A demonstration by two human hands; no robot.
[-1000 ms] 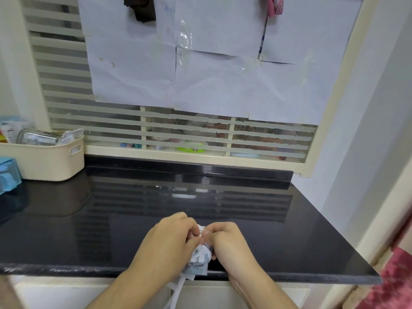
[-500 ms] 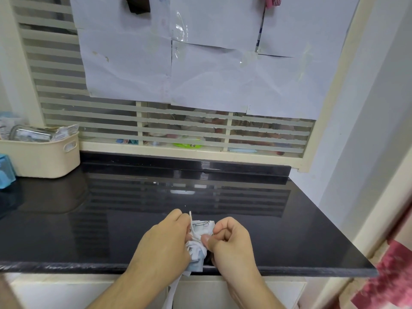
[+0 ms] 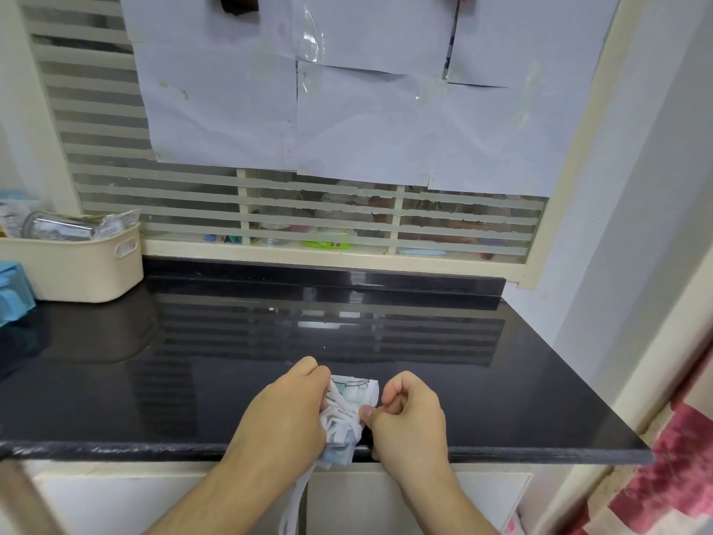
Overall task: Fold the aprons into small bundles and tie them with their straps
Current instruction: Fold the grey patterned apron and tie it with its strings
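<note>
Both hands are working at the near edge of the black surface (image 3: pixel 501 380). Left hand (image 3: pixel 285 415) is curling around the small apron bundle (image 3: pixel 349 413), gripping it, while the right hand (image 3: pixel 409 417), fingers closed, is pinching a white strap (image 3: pixel 337 411) wrapped across it.

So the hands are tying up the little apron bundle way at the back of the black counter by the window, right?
Not quite. The head view shows both hands, left and right, tying the apron bundle at the front edge of the black counter, far from the window.
</note>
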